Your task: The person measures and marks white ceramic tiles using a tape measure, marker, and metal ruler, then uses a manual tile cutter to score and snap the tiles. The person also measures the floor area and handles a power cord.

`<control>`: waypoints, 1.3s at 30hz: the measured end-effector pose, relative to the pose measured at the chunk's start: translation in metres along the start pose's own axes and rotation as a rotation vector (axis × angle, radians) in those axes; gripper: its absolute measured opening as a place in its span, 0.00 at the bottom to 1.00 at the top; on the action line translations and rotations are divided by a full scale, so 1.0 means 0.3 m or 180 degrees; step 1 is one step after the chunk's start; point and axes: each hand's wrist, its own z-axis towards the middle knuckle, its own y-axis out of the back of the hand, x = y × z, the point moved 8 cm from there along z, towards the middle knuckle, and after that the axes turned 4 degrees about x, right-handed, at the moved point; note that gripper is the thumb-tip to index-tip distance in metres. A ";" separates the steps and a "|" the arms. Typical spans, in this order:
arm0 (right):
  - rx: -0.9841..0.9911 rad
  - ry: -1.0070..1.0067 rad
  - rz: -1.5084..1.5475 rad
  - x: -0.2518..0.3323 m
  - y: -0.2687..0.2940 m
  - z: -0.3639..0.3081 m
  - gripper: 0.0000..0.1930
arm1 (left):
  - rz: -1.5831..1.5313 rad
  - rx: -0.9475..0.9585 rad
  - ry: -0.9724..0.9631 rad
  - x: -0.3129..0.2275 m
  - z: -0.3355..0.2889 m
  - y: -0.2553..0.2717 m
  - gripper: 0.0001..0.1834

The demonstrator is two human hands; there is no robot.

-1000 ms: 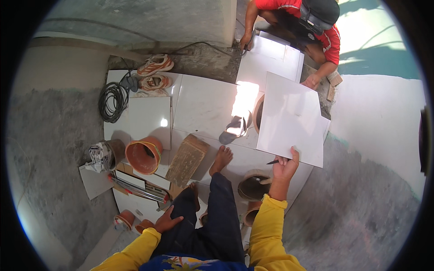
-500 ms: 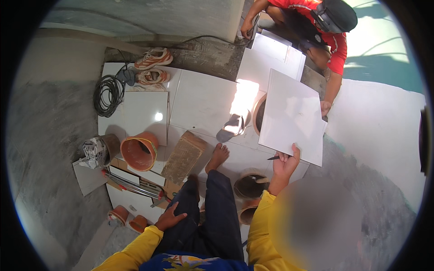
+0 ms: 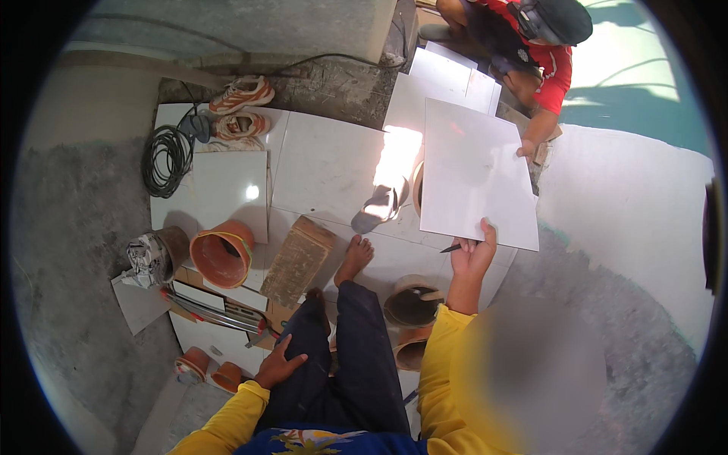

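Observation:
My right hand grips the near edge of a square white tile, its thumb over the top face. A dark, slim pen or pencil sticks out from the fingers of that same hand. At the tile's far right edge, a co-worker's hand also has hold of it. The raised tile partly covers a round pot. My left hand lies on my left thigh with its fingers spread, holding nothing.
White tiles cover the floor. Around me are a terracotta pot, a wooden block, a dark-filled bucket, a metal tile cutter, a coiled cable, sneakers and a sandal. A co-worker crouches at the far right.
The tile has tilted and shifted slightly away from me, with my right hand still on it. The co-worker's other hand has left view. My left hand stays on my thigh.

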 end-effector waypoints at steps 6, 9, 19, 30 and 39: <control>0.0261 -0.0113 -0.0044 0.038 -0.069 0.084 0.08 | 0.0001 -0.0091 -0.0019 -0.043 -0.011 0.019 0.56; 0.0333 -0.0104 -0.0070 0.062 -0.123 0.126 0.10 | -0.0004 -0.0153 -0.0113 -0.061 -0.007 0.021 0.56; 0.0660 -0.0248 -0.0170 0.030 -0.141 0.079 0.37 | 0.0036 -0.0048 -0.0113 -0.054 0.040 -0.057 0.54; 0.2114 -0.1430 -0.3682 -0.669 -0.104 -0.484 0.20 | -0.1350 -0.1392 -0.1727 -0.287 0.017 0.108 0.27; 0.3925 -0.1952 -0.4804 -1.238 -0.010 -1.087 0.21 | -0.1855 -0.2408 -0.1564 0.156 0.043 0.075 0.13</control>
